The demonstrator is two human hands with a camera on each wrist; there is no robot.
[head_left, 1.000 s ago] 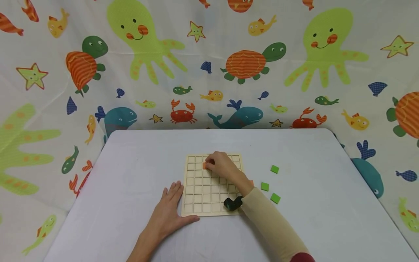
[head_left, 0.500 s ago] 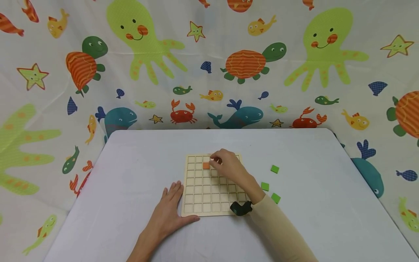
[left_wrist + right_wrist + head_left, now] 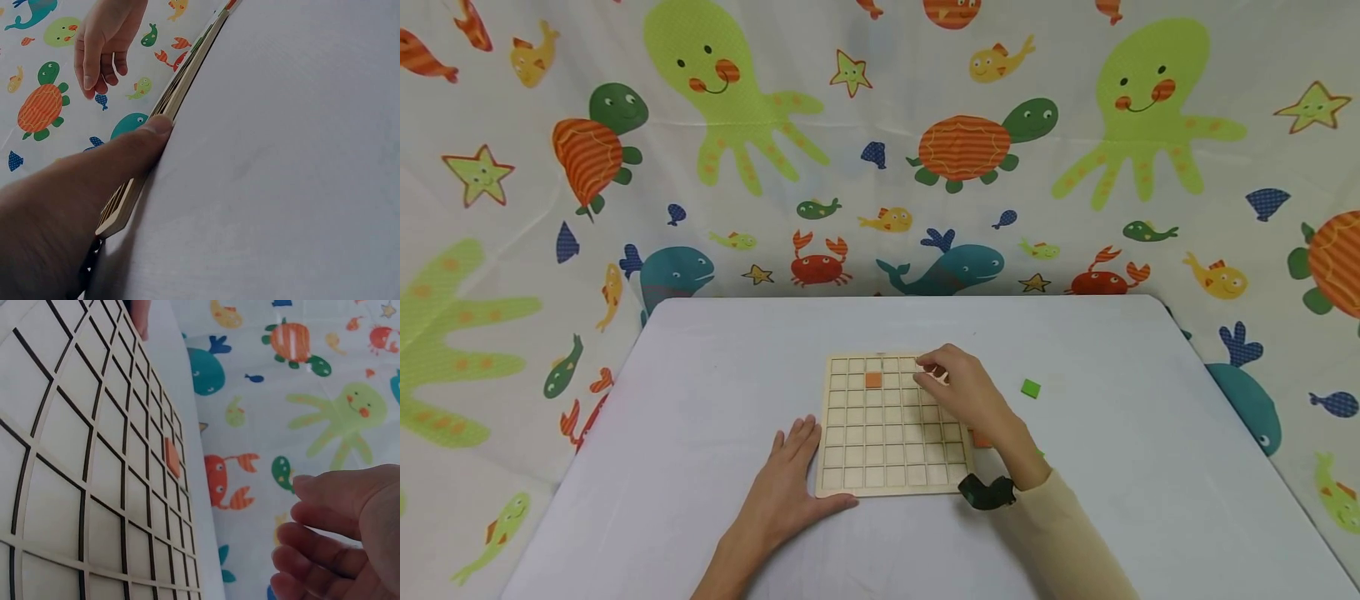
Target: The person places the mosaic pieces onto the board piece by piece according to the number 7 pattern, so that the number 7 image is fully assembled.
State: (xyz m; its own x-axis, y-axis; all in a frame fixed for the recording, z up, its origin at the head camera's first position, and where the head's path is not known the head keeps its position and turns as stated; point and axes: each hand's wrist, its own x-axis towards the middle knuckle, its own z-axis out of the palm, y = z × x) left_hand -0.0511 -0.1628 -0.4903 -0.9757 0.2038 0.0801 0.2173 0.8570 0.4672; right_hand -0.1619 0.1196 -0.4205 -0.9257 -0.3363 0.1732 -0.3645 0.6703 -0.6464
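A square wooden grid board (image 3: 853,456) lies on the white table. One orange tile (image 3: 873,380) sits in a cell of its second row from the back; the right wrist view also shows this tile (image 3: 172,457). My left hand (image 3: 782,479) rests at the board's near left corner, straight fingers along the left edge and the thumb (image 3: 156,125) against the front edge. Above the board's back right part hovers my right hand (image 3: 966,387), its fingers loosely bent with nothing between them. The right wrist view shows these fingers (image 3: 312,544) apart from the board.
Right of the board lies another orange tile (image 3: 981,439), partly covered by the right forearm. A green tile (image 3: 1031,388) is farther back, and a sliver of a second green tile (image 3: 1041,454) shows beside the arm. A sea-animal cloth (image 3: 880,167) hangs behind the table.
My right hand has let go of the orange tile in the grid and moved right over the board. It now covers some green tiles at the right. My left hand has stayed still.
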